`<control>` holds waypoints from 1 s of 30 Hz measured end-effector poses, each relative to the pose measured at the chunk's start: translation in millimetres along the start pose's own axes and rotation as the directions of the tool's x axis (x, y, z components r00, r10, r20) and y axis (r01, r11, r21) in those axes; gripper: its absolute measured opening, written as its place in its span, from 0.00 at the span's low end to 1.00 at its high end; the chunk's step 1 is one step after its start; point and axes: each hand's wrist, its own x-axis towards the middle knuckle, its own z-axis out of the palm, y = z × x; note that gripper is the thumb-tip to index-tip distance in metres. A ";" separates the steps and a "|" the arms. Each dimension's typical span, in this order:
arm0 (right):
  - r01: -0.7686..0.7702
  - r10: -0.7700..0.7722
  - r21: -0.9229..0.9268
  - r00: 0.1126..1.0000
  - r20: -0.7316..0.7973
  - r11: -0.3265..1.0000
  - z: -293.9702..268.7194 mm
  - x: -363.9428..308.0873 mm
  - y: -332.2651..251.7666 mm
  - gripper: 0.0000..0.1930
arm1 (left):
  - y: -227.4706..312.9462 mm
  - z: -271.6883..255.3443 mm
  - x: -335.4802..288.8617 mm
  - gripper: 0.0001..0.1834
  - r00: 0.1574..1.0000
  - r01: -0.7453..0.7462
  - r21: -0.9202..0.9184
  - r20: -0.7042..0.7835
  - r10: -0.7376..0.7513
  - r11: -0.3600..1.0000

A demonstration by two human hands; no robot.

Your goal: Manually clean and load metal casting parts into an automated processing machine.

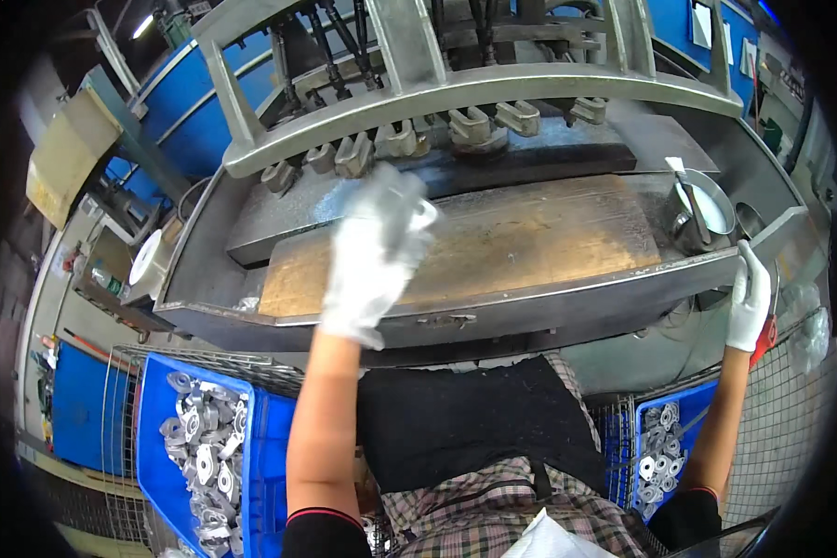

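Note:
My left hand (367, 265), in a white glove, is raised over the left part of the machine's trough and smeared by motion. Its fingers are closed around a blurred grey metal part (395, 209), probably a casting like those in the bins; its exact shape is lost in the blur. At the trough's right front corner, my right hand (750, 298), also gloved, rests against the metal rim (716, 265) with its fingers stretched out. A brown worn board (530, 228) lies in the trough between my hands. Above it, several metal clamp blocks (470, 124) line the machine's frame.
Blue bins of grey castings stand at my left (270, 465) and right (693, 423). A metal pot (716, 209) of white liquid with a brush (688, 195) sits at the trough's right end. The heavy frame (474, 90) spans the far side. Wire mesh (781, 428) stands at right.

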 end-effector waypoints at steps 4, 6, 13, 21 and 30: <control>-0.023 0.024 -0.024 0.999 0.021 0.999 -15.2 -18.7 19.1 0.13 | -40.9 36.3 -24.1 0.29 0.964 -0.072 0.381 0.263 -0.033 0.922; -0.063 0.063 0.022 0.998 0.006 0.998 -24.5 -26.5 29.8 0.13 | -34.8 37.3 -17.3 0.28 0.914 0.147 0.283 0.327 -0.240 0.948; -0.229 0.230 0.050 0.973 -0.024 0.972 -54.8 -57.5 84.1 0.14 | -6.3 10.0 8.8 0.26 0.986 0.127 0.172 0.088 -0.144 0.977; -0.416 0.397 -0.110 0.904 -0.159 0.903 -90.1 -101.9 147.6 0.18 | 0.6 28.3 -9.0 0.25 0.945 0.156 0.390 0.208 -0.252 0.908; -0.824 0.765 0.147 0.563 0.313 0.547 -62.8 -166.4 191.9 0.28 | -23.7 41.7 -19.9 0.31 0.889 0.342 0.214 0.243 -0.389 0.915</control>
